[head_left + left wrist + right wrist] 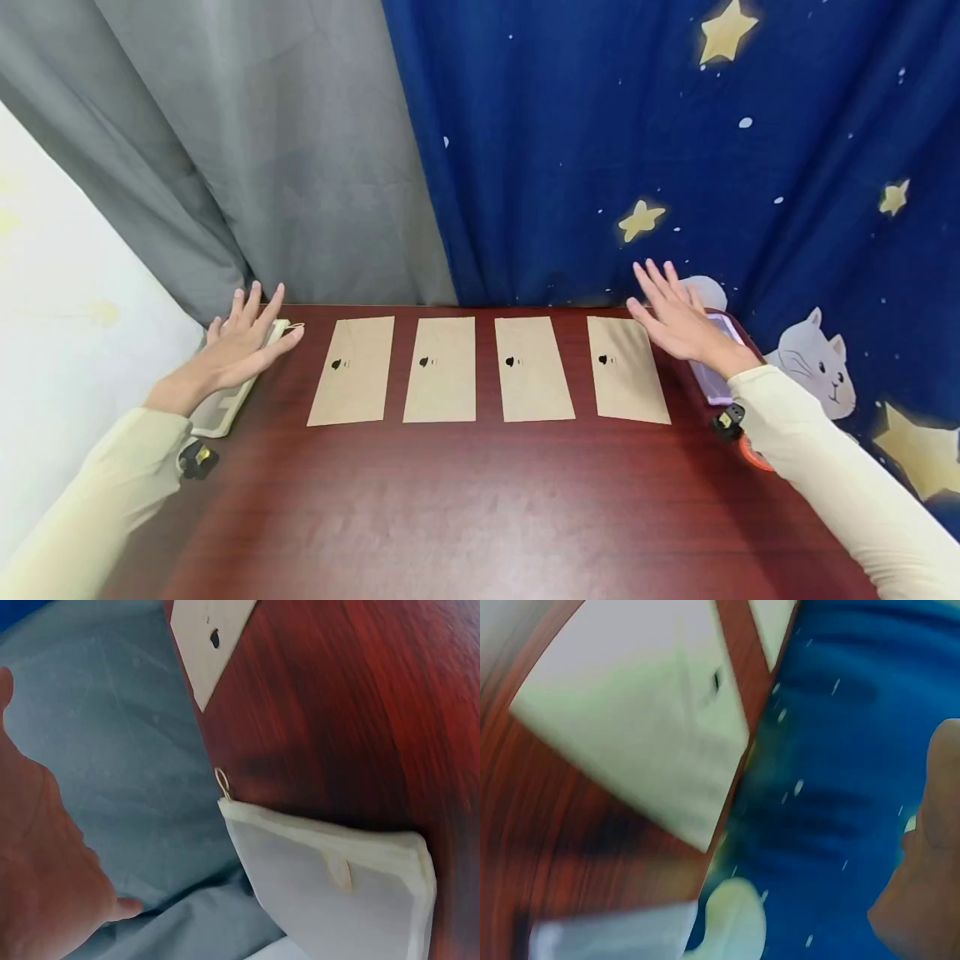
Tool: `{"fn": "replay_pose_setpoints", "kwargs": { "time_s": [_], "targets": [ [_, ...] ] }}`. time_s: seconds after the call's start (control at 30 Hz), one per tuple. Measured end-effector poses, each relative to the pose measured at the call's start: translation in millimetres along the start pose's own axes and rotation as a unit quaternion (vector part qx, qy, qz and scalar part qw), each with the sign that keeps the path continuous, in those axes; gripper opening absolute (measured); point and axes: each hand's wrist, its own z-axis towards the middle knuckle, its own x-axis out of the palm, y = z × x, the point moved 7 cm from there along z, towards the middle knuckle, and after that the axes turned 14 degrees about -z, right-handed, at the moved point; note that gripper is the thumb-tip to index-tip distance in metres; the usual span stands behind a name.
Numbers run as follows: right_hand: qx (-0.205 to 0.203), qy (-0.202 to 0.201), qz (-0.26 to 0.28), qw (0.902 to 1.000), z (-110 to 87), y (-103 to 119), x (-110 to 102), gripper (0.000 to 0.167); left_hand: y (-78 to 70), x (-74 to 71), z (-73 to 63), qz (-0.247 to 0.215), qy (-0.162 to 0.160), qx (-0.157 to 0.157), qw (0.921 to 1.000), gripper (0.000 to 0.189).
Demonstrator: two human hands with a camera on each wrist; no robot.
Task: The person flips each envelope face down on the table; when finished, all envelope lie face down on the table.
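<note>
My left hand [243, 346] is held with its fingers spread, above a see-through pouch [300, 877] with cream edging and a small loop at its corner. Nothing is in its grasp. On the other side my right hand [671, 321] hovers with straight fingers, also holding nothing, near a purple-rimmed clear case [705, 382]. Between the hands several flat beige paper rectangles, each printed with a small black hat, lie in a row: a leftmost sheet [352, 392], two middle ones, and a rightmost sheet [630, 387] nearest the right hand.
The dark red wooden table [465, 508] fills the lower part of the head view. Behind it hang a grey curtain [300, 150] and a blue starry curtain [540, 150]. A white wall [67, 333] borders the left. An orange rounded object [754, 454] shows partly beneath the right forearm.
</note>
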Motion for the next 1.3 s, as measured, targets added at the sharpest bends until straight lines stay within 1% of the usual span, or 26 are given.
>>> {"fn": "replay_pose_setpoints", "kwargs": {
  "time_s": [0.1,0.17,0.27,0.37,0.43,0.5,0.57,0.6,0.63,0.67,0.7,0.73,0.77,0.8,0.87,0.93,1.0,1.03,1.07,1.1,1.13,1.17,1.2,1.23,1.27,1.3],
  "targets": [
    [-0.007,-0.001,0.044,0.9990,7.1,22,2,0.069,-3.2,3.0,-0.4,-0.027,0.012,-0.007,0.9995,0.083],
    [-0.013,-0.001,0.086,0.9962,13.0,37,5,0.068,-4.6,4.2,-0.1,-0.039,0.016,-0.011,0.9991,0.082],
    [-0.025,0.014,0.149,0.9884,21.5,59,11,0.069,-6.7,6.8,-0.3,-0.057,0.018,-0.010,0.9982,0.080],
    [-0.035,0.033,0.202,0.9782,28.3,79,18,0.069,-9.0,9.3,0.9,-0.083,0.020,0.003,0.9963,0.080],
    [-0.039,0.043,0.234,0.9706,31.9,92,22,0.070,-9.4,11.7,1.1,-0.113,0.025,0.013,0.9932,0.081],
    [-0.039,0.055,0.264,0.9621,35.6,105,27,0.070,-8.0,13.4,0.2,-0.140,0.030,0.015,0.9896,0.082],
    [-0.037,0.072,0.311,0.9469,40.3,118,33,0.069,-5.7,14.1,-1.9,-0.169,0.034,0.011,0.9850,0.081],
    [-0.033,0.083,0.336,0.9376,43.0,124,37,0.069,-4.6,14.2,-3.3,-0.191,0.039,0.007,0.9808,0.080],
    [-0.030,0.093,0.364,0.9261,46.1,130,40,0.069,-3.6,14.2,-4.1,-0.214,0.044,0.004,0.9758,0.079],
    [-0.027,0.101,0.397,0.9120,48.9,136,42,0.069,-3.2,14.1,-4.8,-0.240,0.050,-0.002,0.9694,0.079],
    [-0.023,0.110,0.431,0.8955,51.1,141,45,0.070,-2.8,14.0,-5.2,-0.266,0.056,-0.006,0.9622,0.078],
    [-0.019,0.118,0.466,0.8767,53.9,147,47,0.072,-2.7,13.9,-5.5,-0.291,0.064,-0.009,0.9547,0.078],
    [-0.014,0.124,0.496,0.8591,56.2,151,49,0.075,-2.9,14.0,-5.8,-0.318,0.073,-0.013,0.9453,0.077],
    [-0.009,0.131,0.528,0.8390,58.6,156,51,0.078,-2.9,14.0,-5.9,-0.344,0.082,-0.017,0.9351,0.077],
    [0.004,0.144,0.590,0.7945,60.8,164,54,0.084,-3.3,15.3,-6.8,-0.390,0.092,-0.024,0.9159,0.077],
    [0.017,0.157,0.648,0.7450,64.4,173,58,0.088,-3.6,15.5,-7.2,-0.435,0.099,-0.029,0.8946,0.077],
    [0.027,0.171,0.697,0.6958,68.4,184,61,0.090,-3.2,15.8,-7.2,-0.478,0.109,-0.036,0.8711,0.079],
    [0.033,0.178,0.717,0.6731,70.3,190,63,0.091,-3.1,16.0,-7.0,-0.496,0.116,-0.039,0.8595,0.081],
    [0.038,0.186,0.734,0.6523,72.4,196,65,0.091,-2.9,16.3,-6.7,-0.515,0.124,-0.042,0.8468,0.082],
    [0.042,0.197,0.747,0.6337,74.2,203,68,0.091,-2.9,16.8,-6.6,-0.536,0.136,-0.045,0.8319,0.084],
    [0.045,0.208,0.755,0.6207,76.1,210,72,0.091,-2.3,17.9,-6.3,-0.552,0.149,-0.049,0.8186,0.086],
    [0.047,0.220,0.764,0.6053,77.7,217,76,0.091,-1.7,19.1,-6.2,-0.567,0.161,-0.054,0.8061,0.087],
    [0.048,0.232,0.771,0.5917,79.1,225,80,0.092,-1.3,20.5,-6.2,-0.579,0.172,-0.058,0.7948,0.089],
    [0.052,0.242,0.778,0.5781,80.1,233,84,0.094,-0.8,22.0,-6.5,-0.588,0.180,-0.063,0.7858,0.092],
    [0.054,0.252,0.783,0.5664,80.8,241,87,0.095,0.2,24.0,-6.9,-0.594,0.185,-0.069,0.7799,0.093],
    [0.052,0.263,0.788,0.5535,81.4,250,91,0.097,1.8,26.2,-8.1,-0.595,0.189,-0.075,0.7776,0.095]
  ]
}}
